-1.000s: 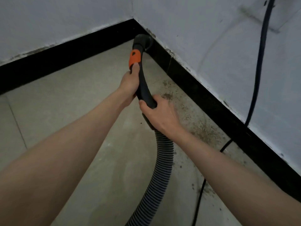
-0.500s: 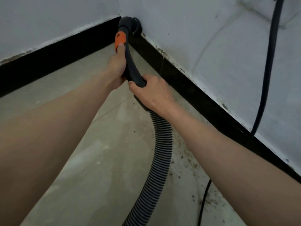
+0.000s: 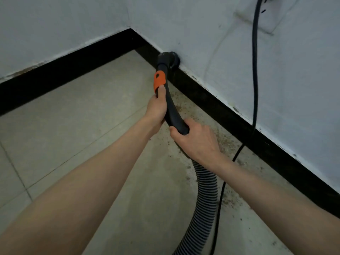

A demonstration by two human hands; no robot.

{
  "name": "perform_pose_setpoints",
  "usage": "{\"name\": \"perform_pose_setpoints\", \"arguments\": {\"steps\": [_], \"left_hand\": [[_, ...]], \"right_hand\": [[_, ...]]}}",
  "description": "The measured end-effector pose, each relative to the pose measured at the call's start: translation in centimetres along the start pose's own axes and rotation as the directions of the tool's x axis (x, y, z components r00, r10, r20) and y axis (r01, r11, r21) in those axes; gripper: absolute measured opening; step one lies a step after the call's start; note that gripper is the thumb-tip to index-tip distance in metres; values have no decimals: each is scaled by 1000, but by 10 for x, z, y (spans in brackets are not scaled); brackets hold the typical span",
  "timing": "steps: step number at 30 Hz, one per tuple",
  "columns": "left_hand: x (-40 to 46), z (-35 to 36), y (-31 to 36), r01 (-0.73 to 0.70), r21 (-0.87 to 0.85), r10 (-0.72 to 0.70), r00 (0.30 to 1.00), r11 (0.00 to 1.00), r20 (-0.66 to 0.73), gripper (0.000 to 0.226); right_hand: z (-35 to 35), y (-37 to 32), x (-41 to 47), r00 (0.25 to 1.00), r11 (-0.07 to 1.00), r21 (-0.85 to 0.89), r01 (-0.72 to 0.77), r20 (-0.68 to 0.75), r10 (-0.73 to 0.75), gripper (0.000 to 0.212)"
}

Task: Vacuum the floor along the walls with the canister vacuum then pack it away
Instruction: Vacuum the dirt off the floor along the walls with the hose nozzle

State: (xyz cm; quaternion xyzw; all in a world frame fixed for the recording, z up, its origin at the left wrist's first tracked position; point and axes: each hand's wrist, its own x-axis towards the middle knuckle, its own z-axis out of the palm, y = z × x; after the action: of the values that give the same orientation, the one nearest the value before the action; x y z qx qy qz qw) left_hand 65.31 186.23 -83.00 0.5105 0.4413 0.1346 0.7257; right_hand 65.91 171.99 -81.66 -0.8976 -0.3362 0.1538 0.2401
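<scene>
Both hands grip the curved black handle (image 3: 170, 105) of the vacuum hose. The left hand (image 3: 157, 109) is wrapped round it just below the orange collar (image 3: 159, 80), and the right hand (image 3: 196, 139) holds the lower end, where the ribbed hose (image 3: 205, 192) begins.

A moment ago the black nozzle (image 3: 168, 59) was pushed right into the corner where the two walls meet. Now it has come out of the corner and sits a little way along the right-hand wall, at the top edge of the black baseboard (image 3: 211, 100). The grip of both hands looks the same as before.

I judge that the corner is finished and the pass along the right wall is beginning. Much work is left there: brown dirt (image 3: 227, 142) is scattered on the floor (image 3: 82, 116) beside this baseboard, from the hands toward the bottom of the view. The nozzle stands higher than this dirt, so it probably must come down to the floor.

The black power cord (image 3: 254, 70) hangs from the wall socket (image 3: 266, 13) and runs over the dirty strip, just beside the hose. It could get in the way of the nozzle. The canister itself is not in view, so packing away is still far off.
</scene>
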Motion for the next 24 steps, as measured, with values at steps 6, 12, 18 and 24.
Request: {"name": "perform_pose_setpoints", "arguments": {"steps": [6, 12, 18, 24], "left_hand": [[-30, 11, -4, 31, 92, -36, 997, 995, 61, 44], [-48, -16, 17, 84, 104, -84, 996, 991, -7, 37], [-73, -65, 4, 156, 103, -140, 979, 982, -147, 53], [-100, -78, -47, 246, 15, -242, 959, 969, -146, 47]], "right_hand": [[-10, 10, -32, 999, 999, 15, -46, -2, 46, 32], [-8, -11, -34, 996, 982, 184, -36, 87, 20, 31], [13, -35, -52, 963, 963, 270, -13, 264, -61, 34], [23, -20, -87, 924, 974, 225, -23, 377, -66, 34]]}}
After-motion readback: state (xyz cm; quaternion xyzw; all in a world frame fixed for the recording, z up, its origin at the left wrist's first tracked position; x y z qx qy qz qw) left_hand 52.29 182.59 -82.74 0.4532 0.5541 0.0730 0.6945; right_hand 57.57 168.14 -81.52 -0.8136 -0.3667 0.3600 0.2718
